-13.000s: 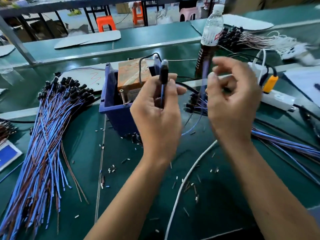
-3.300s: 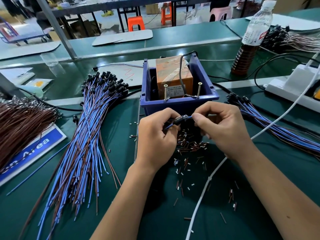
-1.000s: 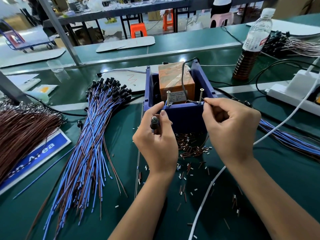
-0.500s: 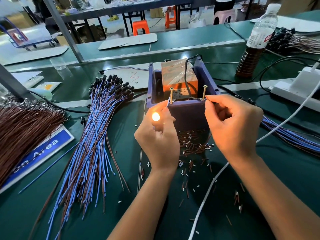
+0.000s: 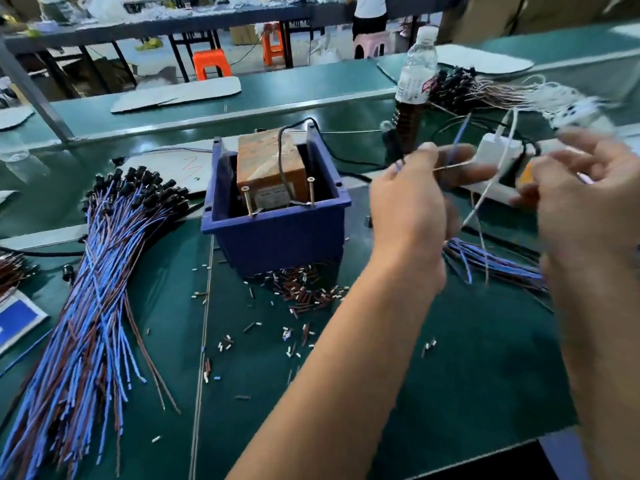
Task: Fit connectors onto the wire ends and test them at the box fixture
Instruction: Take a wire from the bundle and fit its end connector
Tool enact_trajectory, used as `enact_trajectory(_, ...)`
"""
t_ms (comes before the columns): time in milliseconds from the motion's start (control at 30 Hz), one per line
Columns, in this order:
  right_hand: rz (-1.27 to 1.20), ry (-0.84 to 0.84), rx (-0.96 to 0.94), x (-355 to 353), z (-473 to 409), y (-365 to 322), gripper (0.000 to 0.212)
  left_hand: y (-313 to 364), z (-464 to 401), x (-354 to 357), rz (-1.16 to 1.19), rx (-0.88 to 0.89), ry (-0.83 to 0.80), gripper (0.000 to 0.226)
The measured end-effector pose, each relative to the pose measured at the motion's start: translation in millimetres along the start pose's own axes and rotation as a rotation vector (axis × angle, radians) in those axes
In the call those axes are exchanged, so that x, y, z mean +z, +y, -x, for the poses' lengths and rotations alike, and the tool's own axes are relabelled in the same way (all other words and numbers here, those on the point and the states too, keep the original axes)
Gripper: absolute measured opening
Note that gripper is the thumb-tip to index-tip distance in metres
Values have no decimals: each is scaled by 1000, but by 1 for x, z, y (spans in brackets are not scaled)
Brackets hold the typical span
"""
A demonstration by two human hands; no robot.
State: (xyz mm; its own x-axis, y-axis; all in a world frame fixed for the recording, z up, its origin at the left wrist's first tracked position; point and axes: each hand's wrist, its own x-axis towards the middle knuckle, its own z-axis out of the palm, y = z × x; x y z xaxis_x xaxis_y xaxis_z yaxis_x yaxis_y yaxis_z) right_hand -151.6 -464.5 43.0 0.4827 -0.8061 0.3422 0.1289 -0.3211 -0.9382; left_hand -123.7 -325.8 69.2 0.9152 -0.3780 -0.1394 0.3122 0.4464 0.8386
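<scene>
My left hand (image 5: 410, 216) is raised to the right of the blue box fixture (image 5: 277, 233), its fingers curled around a thin blue wire (image 5: 459, 140) whose free end sticks up and away past my fingertips; a fine pale strand also crosses my fingers, though motion blur keeps me from telling just what it is. My right hand (image 5: 581, 209) is further right and apart from the left, fingers loosely bent and heavily smeared, so I cannot tell whether it pinches anything. The box fixture stands on the green worktop (image 5: 381, 393), an open-topped blue tub with a brown taped block (image 5: 268, 168) inside, a black lead running over that block, and two upright screws (image 5: 246, 200) at its near wall. Just in front of the tub lies a scatter of small brown and white connectors (image 5: 304, 292), thinning out toward me. On the left a thick fan of blue and brown wires with black caps (image 5: 97, 289) at their far ends stretches from near the tub down to the near left edge. A smaller bunch of blue wires (image 5: 485, 261) lies on the right, between and below my hands. A white cable (image 5: 485, 199) drapes down beside them from a white power strip (image 5: 498, 161), and a clear bottle (image 5: 414, 88) with dark liquid stands behind it.
</scene>
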Motion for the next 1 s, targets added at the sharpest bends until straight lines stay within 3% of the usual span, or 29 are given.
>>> enact_trajectory(67, 173, 23, -18, -24, -21, -8, 25, -21, -15, 18, 17, -284, -189, 38)
enact_trajectory(133, 304, -81, -8, -43, -44, -13, 31, -45, -28, 30, 28, -485, -325, 41)
enact_trajectory(267, 519, -299, -75, -58, -35, -26, 46, -79, -51, 43, 140, -689, -339, 53)
enact_trajectory(367, 773, -537, -34, -52, -21, -13, 36, -93, -61, 49, 226, -719, -334, 48)
enact_trajectory(433, 806, -597, 48, -45, -19, -2, 36, -97, -67, 49, 227, -700, -342, 41)
enact_trajectory(567, 819, -631, 51, -41, -14, 11, 37, -96, -76, 42, 224, -705, -332, 37)
enact_trajectory(667, 846, -666, 57, -37, -16, 12, 38, -96, -82, 37, 210, -714, -291, 46)
enact_trajectory(867, 896, -694, 107, -39, -20, 13, 45, -98, -78, 29, 94, -784, -543, 39)
enact_trajectory(1000, 903, -660, 95, -38, -19, 13, 42, -97, -82, 37, 93, -798, -451, 37)
